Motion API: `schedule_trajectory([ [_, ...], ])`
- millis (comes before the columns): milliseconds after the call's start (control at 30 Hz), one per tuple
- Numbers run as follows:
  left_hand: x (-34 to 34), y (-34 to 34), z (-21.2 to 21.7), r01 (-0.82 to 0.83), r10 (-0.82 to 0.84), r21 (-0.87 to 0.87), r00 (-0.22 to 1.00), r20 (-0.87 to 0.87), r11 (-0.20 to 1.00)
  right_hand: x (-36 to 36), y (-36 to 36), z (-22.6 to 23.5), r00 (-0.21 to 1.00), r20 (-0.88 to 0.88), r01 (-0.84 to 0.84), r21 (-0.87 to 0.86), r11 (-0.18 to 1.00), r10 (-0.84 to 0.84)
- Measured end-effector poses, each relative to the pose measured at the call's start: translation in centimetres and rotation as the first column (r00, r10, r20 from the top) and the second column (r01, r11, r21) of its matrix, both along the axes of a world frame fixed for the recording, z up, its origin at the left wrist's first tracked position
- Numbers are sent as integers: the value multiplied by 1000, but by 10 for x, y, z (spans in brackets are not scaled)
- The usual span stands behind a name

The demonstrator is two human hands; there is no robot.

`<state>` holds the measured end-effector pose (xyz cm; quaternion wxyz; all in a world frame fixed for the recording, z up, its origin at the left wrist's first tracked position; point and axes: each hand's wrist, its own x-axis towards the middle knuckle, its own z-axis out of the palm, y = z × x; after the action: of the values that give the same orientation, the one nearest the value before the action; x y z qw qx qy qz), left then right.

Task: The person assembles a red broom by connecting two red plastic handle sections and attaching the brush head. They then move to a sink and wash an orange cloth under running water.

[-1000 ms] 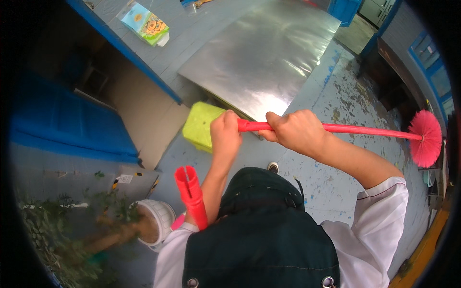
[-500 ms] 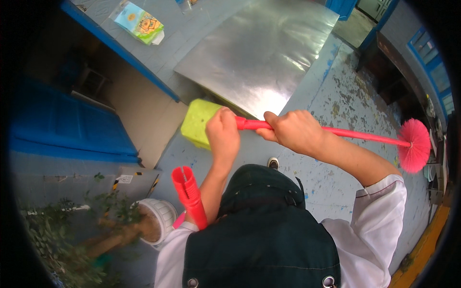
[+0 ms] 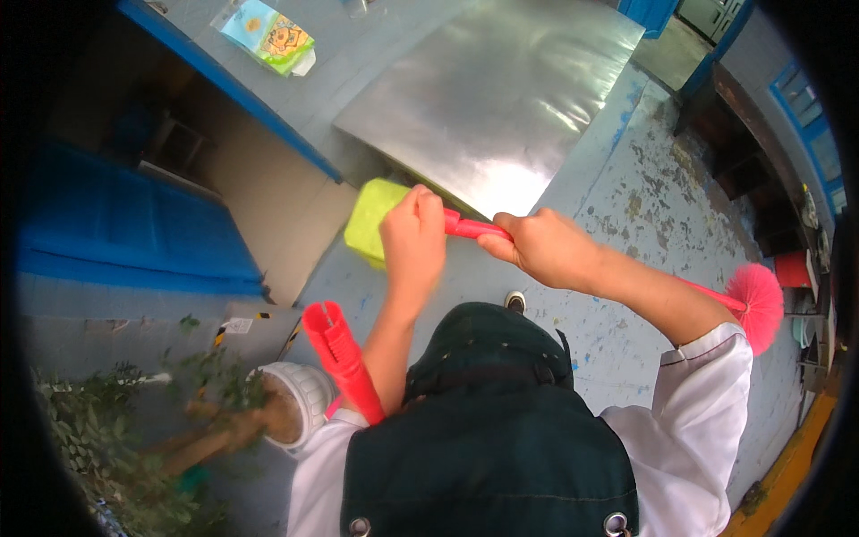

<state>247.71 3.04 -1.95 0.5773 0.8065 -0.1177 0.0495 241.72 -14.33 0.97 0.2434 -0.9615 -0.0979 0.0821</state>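
Note:
A long-handled round brush is in both hands; its red-pink pole (image 3: pixel 474 229) slants across in front of me. My left hand (image 3: pixel 414 234) is closed around the pole's left end, which the fingers mostly hide. Farther right, my right hand (image 3: pixel 548 246) grips the pole with the thumb along it. Part of the pole is behind my right forearm, and the fluffy pink brush head (image 3: pixel 757 309) sticks out beyond the elbow. A second red tube (image 3: pixel 342 362), ribbed with a slotted open end, is beside my left forearm, its lower end near my sleeve.
A lime-green block-like object (image 3: pixel 369 225) is behind my left hand. Ahead stands a table with a shiny metal top (image 3: pixel 492 98). A colourful carton-like pack (image 3: pixel 268 38) lies on the grey surface to its left. A potted plant's white pot (image 3: pixel 309 403) is at left.
The brush head has swung down and slightly left, and the pole now slopes more steeply. The ribbed red tube leans farther left. Both hands keep hold of the pole.

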Motion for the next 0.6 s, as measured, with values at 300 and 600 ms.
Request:
schedule_trajectory([
  [300,6,-5,-13,-30,26,-45,996,-86,999,0,-2,10,986,153,-18,-299,954,66],
  [600,6,10,-14,-30,24,-187,999,-34,982,7,13,10,996,-89,11,31,999,-8],
])
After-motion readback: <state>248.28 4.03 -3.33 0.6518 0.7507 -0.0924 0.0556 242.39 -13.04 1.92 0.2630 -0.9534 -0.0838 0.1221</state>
